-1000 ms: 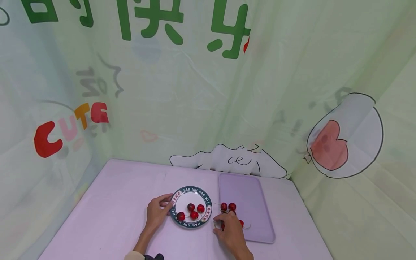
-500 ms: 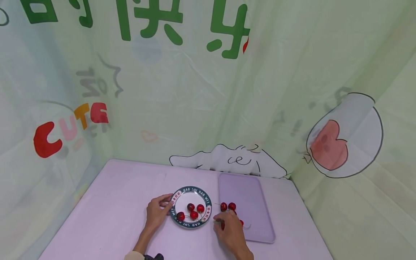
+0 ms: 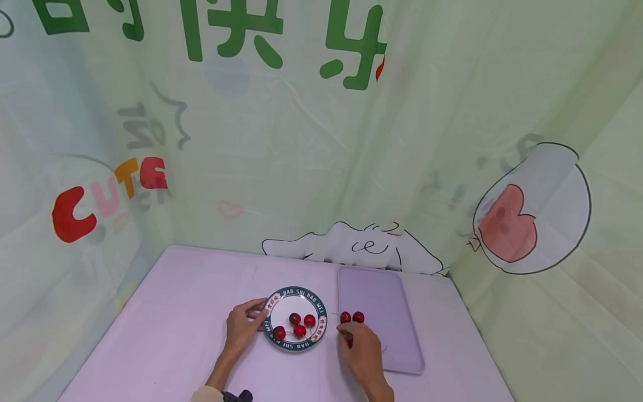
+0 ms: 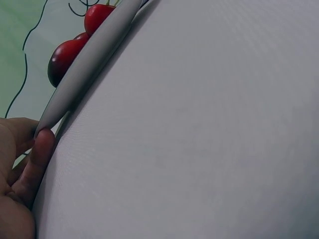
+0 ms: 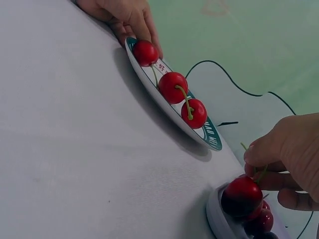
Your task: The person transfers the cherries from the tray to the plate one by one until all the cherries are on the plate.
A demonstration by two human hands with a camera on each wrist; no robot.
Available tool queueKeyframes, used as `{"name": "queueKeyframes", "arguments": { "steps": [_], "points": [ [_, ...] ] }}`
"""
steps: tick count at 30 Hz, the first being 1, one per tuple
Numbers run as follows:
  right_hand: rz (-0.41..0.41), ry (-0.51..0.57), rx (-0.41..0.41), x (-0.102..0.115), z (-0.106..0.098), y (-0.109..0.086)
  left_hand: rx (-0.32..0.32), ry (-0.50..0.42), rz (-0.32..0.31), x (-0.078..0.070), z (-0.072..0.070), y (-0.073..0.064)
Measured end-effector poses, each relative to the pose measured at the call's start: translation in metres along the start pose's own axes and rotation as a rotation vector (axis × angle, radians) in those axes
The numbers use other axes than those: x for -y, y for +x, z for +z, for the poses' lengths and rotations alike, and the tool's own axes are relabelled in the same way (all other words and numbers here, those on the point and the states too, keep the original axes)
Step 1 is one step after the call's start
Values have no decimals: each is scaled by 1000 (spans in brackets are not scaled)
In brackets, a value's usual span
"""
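Note:
My left hand (image 3: 243, 328) holds the left rim of a round plate (image 3: 281, 309) with a green patterned border. In the left wrist view, the thumb and fingers (image 4: 41, 152) pinch that rim. Several red cherries (image 3: 300, 331) with stems lie on the plate. My right hand (image 3: 363, 350) is over the left edge of a lilac tray (image 3: 377, 293). As the right wrist view shows, its thumb and fingers pinch the green stem of a dark red cherry (image 5: 242, 195) at the tray's rim. More cherries (image 3: 358, 317) lie in the tray, some hidden by the hand.
Plate and tray stand side by side on a pale pink table (image 3: 201, 285), with a narrow gap between them. A printed curtain (image 3: 301, 139) hangs behind the table and along both sides.
My right hand has shifted slightly up and to the right over the tray. The left hand and the plate stay in place.

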State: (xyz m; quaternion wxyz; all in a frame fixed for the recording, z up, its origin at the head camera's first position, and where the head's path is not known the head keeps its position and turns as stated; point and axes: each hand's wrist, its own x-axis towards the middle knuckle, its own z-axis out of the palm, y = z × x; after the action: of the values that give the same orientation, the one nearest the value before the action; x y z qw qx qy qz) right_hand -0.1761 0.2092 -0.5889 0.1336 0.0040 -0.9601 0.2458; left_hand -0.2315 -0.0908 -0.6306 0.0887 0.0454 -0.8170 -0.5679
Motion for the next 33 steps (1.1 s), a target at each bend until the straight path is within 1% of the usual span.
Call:
{"name": "queueKeyframes", "arguments": {
  "steps": [4,5,6,9,11,13,15,19,22,25,29,33],
  "points": [
    [7,34,-48,15,-18,-3,-1,-1,1,-2,0,1],
    [20,46,-58,19,-23,-4,-1,-6,-10,-2,0,1],
    [26,60,-66,23,-27,-4,0,-2,-2,-2,0,1],
    [63,96,-74,30,-36,-4,-1,-1,2,-2,0,2],
    [93,121,-72,31,-39,-4,-2,1,6,-1,0,3],
    [104,160,-88,30,-41,-4,-8,2,3,0,0,2],
    [104,210,-128,28,-42,-5,-10,3,4,2,0,1],
    [85,294,-253,24,-44,-7,-10,0,20,2,-1,-1],
    [87,329,-314,19,-45,-6,-3,-6,12,2,0,-1],
    [107,379,-339,14,-44,-5,8,-14,-6,2,0,1],
    [149,460,-353,12,-45,-7,12,-18,0,0,-1,0],
    [188,566,-361,7,-43,-8,9,-11,3,1,0,0]
  ]
}}
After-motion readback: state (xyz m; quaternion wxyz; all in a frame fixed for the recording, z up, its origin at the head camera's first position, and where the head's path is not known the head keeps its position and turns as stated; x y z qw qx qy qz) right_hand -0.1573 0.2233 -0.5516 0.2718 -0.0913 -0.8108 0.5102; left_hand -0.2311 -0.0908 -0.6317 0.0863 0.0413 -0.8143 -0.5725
